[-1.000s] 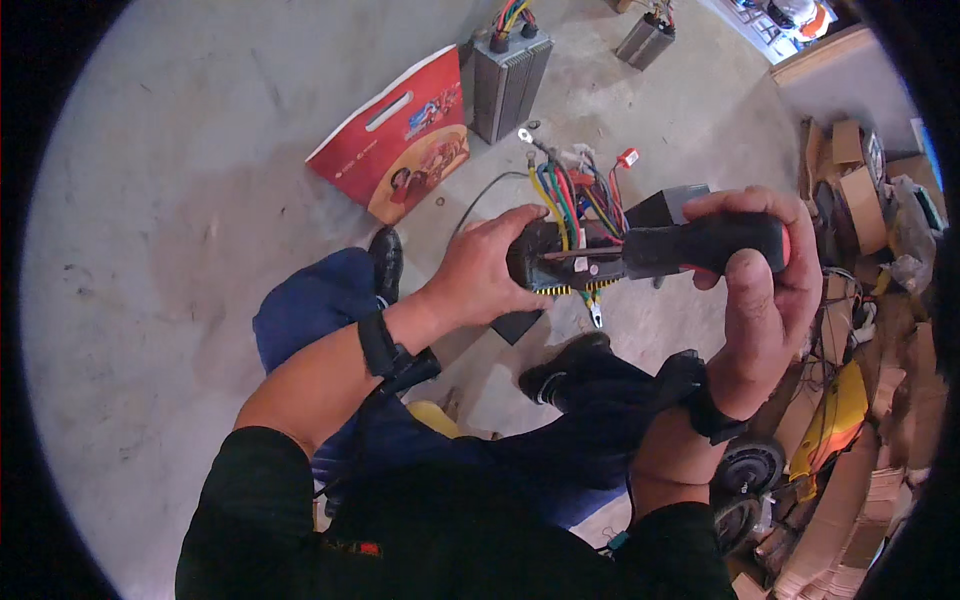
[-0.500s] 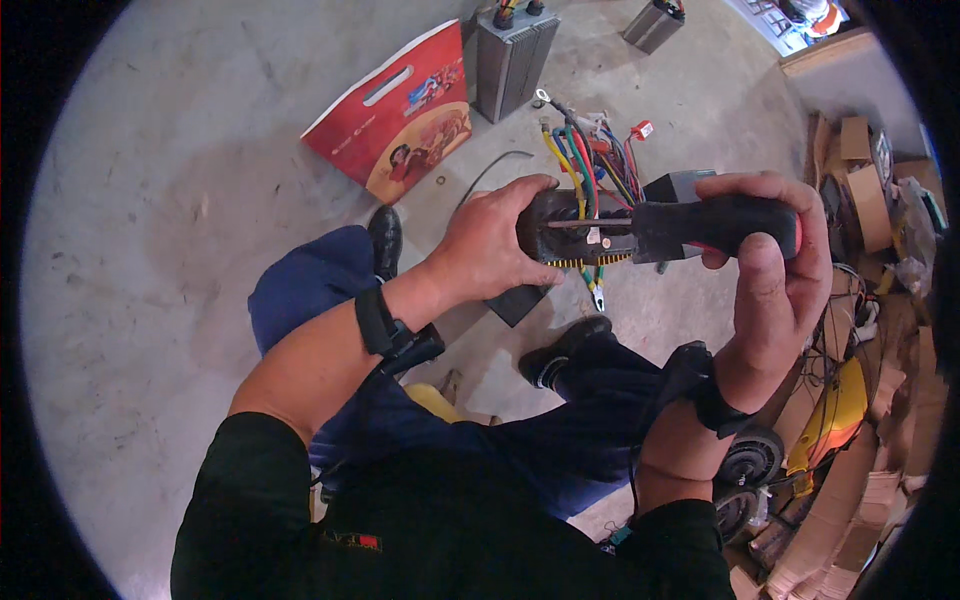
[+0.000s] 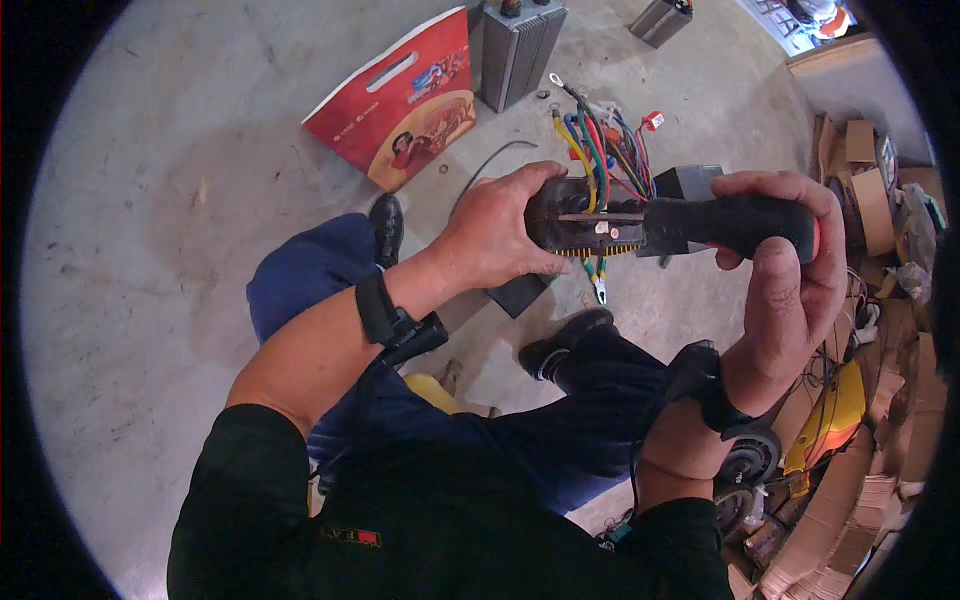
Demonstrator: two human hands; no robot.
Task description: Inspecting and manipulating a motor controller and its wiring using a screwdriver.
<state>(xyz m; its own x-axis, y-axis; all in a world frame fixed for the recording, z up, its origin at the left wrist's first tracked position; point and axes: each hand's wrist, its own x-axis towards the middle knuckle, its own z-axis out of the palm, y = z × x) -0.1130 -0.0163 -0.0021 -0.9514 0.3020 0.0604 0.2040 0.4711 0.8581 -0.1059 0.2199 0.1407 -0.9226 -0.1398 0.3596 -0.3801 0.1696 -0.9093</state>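
My left hand (image 3: pixel 487 228) grips one end of a dark motor controller (image 3: pixel 562 236), with the thumb and fingers spread around its sides. A bundle of coloured wires (image 3: pixel 600 160) comes out of it and extends away from me. My right hand (image 3: pixel 792 290) is wrapped around the thick black-and-red handle of a screwdriver (image 3: pixel 735 224). Its shaft lies sideways across the controller's open end, pointing toward my left hand. Whether the tip touches a screw cannot be made out. Yellow teeth-like strips run along the controller's near edge.
Pliers with green-and-yellow handles (image 3: pixel 599 285) lie on the floor below the controller. Beyond stand a red paper bag (image 3: pixel 400 120), a finned grey metal case (image 3: pixel 520 55) and a smaller case (image 3: pixel 660 22). Cardboard (image 3: pixel 830 510) and a yellow plastic part (image 3: pixel 835 415) are piled at right.
Both hands, the controller and the screwdriver have shifted slightly right in view. The screwdriver still lies across the controller, and both grips are the same.
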